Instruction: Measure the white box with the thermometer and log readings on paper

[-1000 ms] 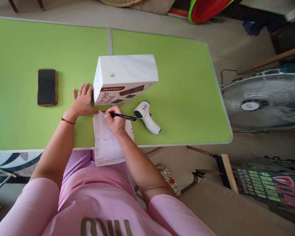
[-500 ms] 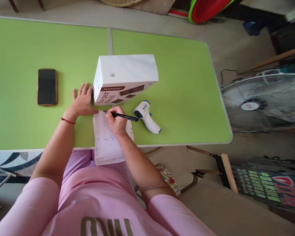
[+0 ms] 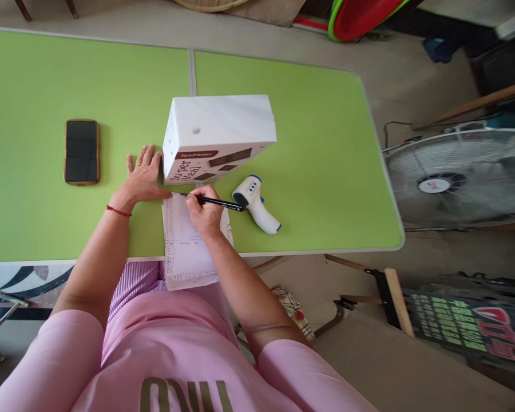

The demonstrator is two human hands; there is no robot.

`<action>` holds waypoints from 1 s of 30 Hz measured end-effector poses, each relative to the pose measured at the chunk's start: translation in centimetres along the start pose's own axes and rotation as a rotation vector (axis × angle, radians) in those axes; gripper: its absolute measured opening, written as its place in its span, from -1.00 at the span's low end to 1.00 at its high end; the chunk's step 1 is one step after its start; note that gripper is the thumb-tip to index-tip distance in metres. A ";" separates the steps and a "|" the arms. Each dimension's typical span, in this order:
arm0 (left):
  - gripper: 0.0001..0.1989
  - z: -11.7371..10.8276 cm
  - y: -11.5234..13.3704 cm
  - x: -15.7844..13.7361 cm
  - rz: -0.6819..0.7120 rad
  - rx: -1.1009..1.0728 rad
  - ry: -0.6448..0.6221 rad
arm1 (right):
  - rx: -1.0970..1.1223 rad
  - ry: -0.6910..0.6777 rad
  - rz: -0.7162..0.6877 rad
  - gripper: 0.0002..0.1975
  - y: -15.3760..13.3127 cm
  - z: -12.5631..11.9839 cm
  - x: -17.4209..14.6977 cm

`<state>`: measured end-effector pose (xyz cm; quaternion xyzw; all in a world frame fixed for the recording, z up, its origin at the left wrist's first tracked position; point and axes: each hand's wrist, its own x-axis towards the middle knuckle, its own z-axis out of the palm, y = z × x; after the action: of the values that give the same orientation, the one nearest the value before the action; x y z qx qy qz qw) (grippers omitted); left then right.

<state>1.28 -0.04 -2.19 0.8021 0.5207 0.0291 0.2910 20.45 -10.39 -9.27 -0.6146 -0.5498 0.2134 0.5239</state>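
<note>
A black pen (image 3: 218, 201) is pinched in my right hand (image 3: 205, 213), its tip at the upper part of a notebook (image 3: 181, 220). Handwriting covers part of the notebook's page, and its lower end hangs over the table's front edge. My left hand (image 3: 142, 177) lies open with fingers spread, its thumb at the notebook's top left corner and its fingers beside a white carton (image 3: 223, 119). The carton stands just beyond the notebook and reads "NutriMotion Super Meal". Right of the pen's rear end lies a white and blue infrared thermometer (image 3: 257, 206).
A phone (image 3: 82, 151) in a brown case lies to the left on the green table (image 3: 317, 149). Beyond the table's right edge stands a large fan (image 3: 438, 186). A wooden-framed chair (image 3: 399, 303) is at the lower right.
The pen's rear end has shifted slightly to the right, with my right hand moving very little. My left hand, the carton and the thermometer have stayed in place.
</note>
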 end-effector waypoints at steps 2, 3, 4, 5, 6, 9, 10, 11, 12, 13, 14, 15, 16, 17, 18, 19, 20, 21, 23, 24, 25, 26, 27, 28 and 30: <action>0.40 0.2 -0.3 0.1 0.011 0.002 0.008 | 0.010 -0.020 0.012 -0.81 0.0 0.0 0.0; 0.40 0.4 -0.5 0.2 0.014 0.003 0.012 | 0.009 -0.028 0.017 -0.81 0.0 0.0 0.0; 0.40 0.5 -0.6 0.3 0.017 0.004 0.016 | 0.005 -0.033 0.018 -0.81 0.0 0.0 0.0; 0.41 0.6 -0.7 0.4 0.021 0.004 0.020 | 0.001 -0.033 0.017 -0.82 0.0 0.0 0.1; 0.41 0.7 -0.9 0.5 0.027 0.003 0.025 | -0.001 -0.030 0.013 -0.82 0.0 0.0 0.1; 0.41 0.9 -1.2 0.7 0.045 -0.011 0.043 | -0.009 -0.028 0.005 -0.83 -0.1 0.1 0.0; 0.41 1.0 -1.3 0.7 0.046 -0.016 0.048 | -0.014 -0.034 0.007 -0.84 -0.1 0.1 0.0; 0.41 1.0 -1.3 0.7 0.042 -0.019 0.051 | -0.021 -0.041 0.012 -0.83 -0.1 0.1 0.0; 0.41 1.0 -1.3 0.7 0.036 -0.021 0.051 | -0.027 -0.048 0.018 -0.83 -0.1 0.0 0.0; 0.41 1.0 -1.3 0.7 0.029 -0.022 0.051 | -0.030 -0.053 0.024 -0.82 -0.1 0.0 0.0; 0.41 1.0 -1.2 0.7 0.026 -0.022 0.048 | -0.031 -0.055 0.027 -0.82 -0.1 0.0 0.0; 0.41 1.0 -1.2 0.7 0.027 -0.023 0.045 | -0.027 -0.053 0.027 -0.81 -0.1 -0.1 0.1; 0.41 1.0 -1.2 0.7 0.032 -0.027 0.044 | -0.019 -0.050 0.026 -0.81 -0.2 -0.1 0.1; 0.42 1.0 -1.2 0.7 0.038 -0.030 0.043 | -0.007 -0.045 0.023 -0.80 -0.2 0.0 0.1; 0.42 1.0 -1.3 0.7 0.045 -0.033 0.044 | 0.006 -0.036 0.020 -0.80 -0.2 0.0 0.2; 0.42 1.0 -1.3 0.7 0.049 -0.034 0.045 | 0.020 -0.024 0.018 -0.80 -0.3 0.0 0.2; 0.42 1.1 -1.4 0.8 0.051 -0.035 0.047 | 0.034 -0.008 0.016 -0.79 -0.4 0.0 0.3; 0.42 1.1 -1.5 0.8 0.051 -0.036 0.050 | 0.048 0.011 0.015 -0.78 -0.5 0.0 0.3; 0.41 1.2 -1.5 0.8 0.051 -0.039 0.052 | 0.068 0.047 0.013 -0.76 -0.8 -0.3 0.2; 0.41 1.2 -1.5 0.8 0.052 -0.040 0.052 | 0.073 0.060 0.010 -0.75 -1.1 -0.6 0.2; 0.40 1.1 -1.4 0.8 0.053 -0.041 0.049 | 0.073 0.066 0.004 -0.74 -1.3 -1.0 0.1; 0.39 1.0 -1.2 0.8 0.051 -0.040 0.042 | 0.069 0.063 -0.007 -0.73 -1.6 -1.5 0.0; 0.39 0.9 -1.0 0.7 0.047 -0.036 0.032 | 0.061 0.052 -0.023 -0.72 -2.0 -2.2 -0.1; 0.38 0.7 -0.7 0.6 0.038 -0.029 0.021 | 0.050 0.037 -0.048 -0.72 -2.3 -2.9 -0.2; 0.37 0.3 -0.2 0.4 0.013 -0.012 -0.004 | 0.012 0.011 -0.128 -0.70 -2.8 -4.5 -0.4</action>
<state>1.44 0.26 -2.64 0.8037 0.5148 0.0325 0.2968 22.86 -13.03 -5.30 -0.5761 -0.5837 0.1793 0.5434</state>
